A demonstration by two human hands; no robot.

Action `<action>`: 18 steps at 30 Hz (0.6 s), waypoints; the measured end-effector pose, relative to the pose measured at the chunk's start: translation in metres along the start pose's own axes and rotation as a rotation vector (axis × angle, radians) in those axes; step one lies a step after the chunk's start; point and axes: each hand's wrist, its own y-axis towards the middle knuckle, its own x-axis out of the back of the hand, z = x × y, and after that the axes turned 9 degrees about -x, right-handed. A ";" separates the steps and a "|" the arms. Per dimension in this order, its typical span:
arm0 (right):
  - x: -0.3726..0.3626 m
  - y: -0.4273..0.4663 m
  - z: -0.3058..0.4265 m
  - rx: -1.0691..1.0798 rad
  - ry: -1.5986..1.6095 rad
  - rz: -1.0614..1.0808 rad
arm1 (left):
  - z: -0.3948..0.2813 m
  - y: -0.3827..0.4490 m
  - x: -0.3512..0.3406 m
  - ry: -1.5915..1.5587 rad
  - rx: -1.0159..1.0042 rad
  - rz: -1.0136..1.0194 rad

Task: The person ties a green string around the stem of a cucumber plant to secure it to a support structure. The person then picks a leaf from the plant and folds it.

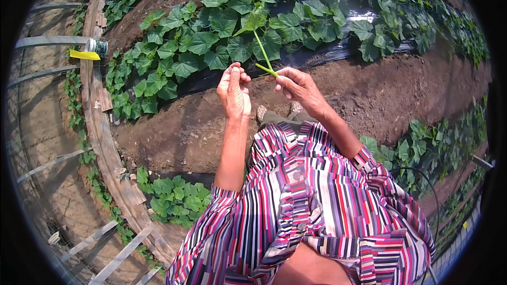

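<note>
My right hand [295,83] pinches the lower end of a green cucumber-like vine shoot [262,49] between thumb and fingers. The cut or broken shoot forks near my fingertips; its longer stem points up and carries a pale young leaf [255,19] at the top. To the left of the shoot, my left hand [234,89] is raised with its fingers curled and thumb near the fingertips; whether something tiny is between them cannot be told. Behind both hands grows a row of leafy vines [202,41] on black plastic mulch film [317,56].
A curved wooden board edging [93,107] runs down the left side, with a small container [97,47] and a yellow strip [84,54] on it. Bare soil [178,134] lies between the rows. More vines [178,200] grow lower left and at the right [427,146].
</note>
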 end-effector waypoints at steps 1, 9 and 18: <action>0.001 0.000 0.000 -0.014 0.023 0.014 | -0.004 0.005 0.001 0.105 -0.059 -0.019; 0.002 0.000 0.001 -0.057 0.119 0.086 | -0.045 0.014 -0.002 1.106 -0.638 0.284; 0.002 0.003 -0.001 -0.078 -0.034 0.046 | -0.052 -0.002 -0.033 1.544 -0.894 0.761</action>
